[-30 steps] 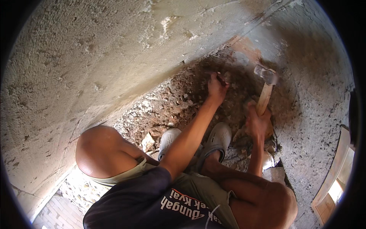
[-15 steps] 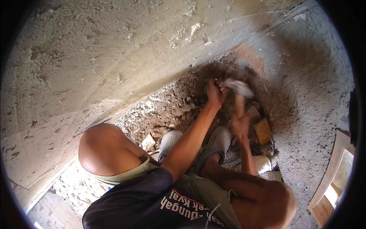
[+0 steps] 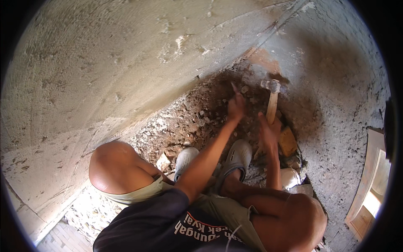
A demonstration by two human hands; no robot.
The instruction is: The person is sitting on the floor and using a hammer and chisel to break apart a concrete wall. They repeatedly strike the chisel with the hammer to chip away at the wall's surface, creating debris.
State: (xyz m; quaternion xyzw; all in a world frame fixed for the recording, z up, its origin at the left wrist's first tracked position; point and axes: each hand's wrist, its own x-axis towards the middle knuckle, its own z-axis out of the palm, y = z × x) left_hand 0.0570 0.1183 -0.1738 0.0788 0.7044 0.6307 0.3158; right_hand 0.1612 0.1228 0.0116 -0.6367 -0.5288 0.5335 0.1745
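Note:
My right hand (image 3: pixel 269 131) is wrapped round the wooden handle of a hammer (image 3: pixel 272 106). Its metal head is up beside the right wall, apart from my left hand. Closed and slightly blurred, my left hand (image 3: pixel 236 108) is over the dirt and rubble (image 3: pixel 184 119) in the corner. From its fingers sticks a thin, pale-tipped tool that looks like a chisel (image 3: pixel 234 87); most of it is hidden. A small round stone (image 3: pixel 244 89) lies just beside that tip.
A rough plastered wall (image 3: pixel 105 75) rises on the left, and a grey wall (image 3: pixel 336 96) on the right. A yellowish block (image 3: pixel 287 142) and pale stones (image 3: pixel 289 177) lie by my right forearm. My grey clogs (image 3: pixel 239 156) stand on the rubble. A wooden frame (image 3: pixel 364 185) is at far right.
The hammer has swung away from my left hand toward the right wall, its head now clear of the fingers. My left hand has shifted slightly nearer to me. The view has turned a little.

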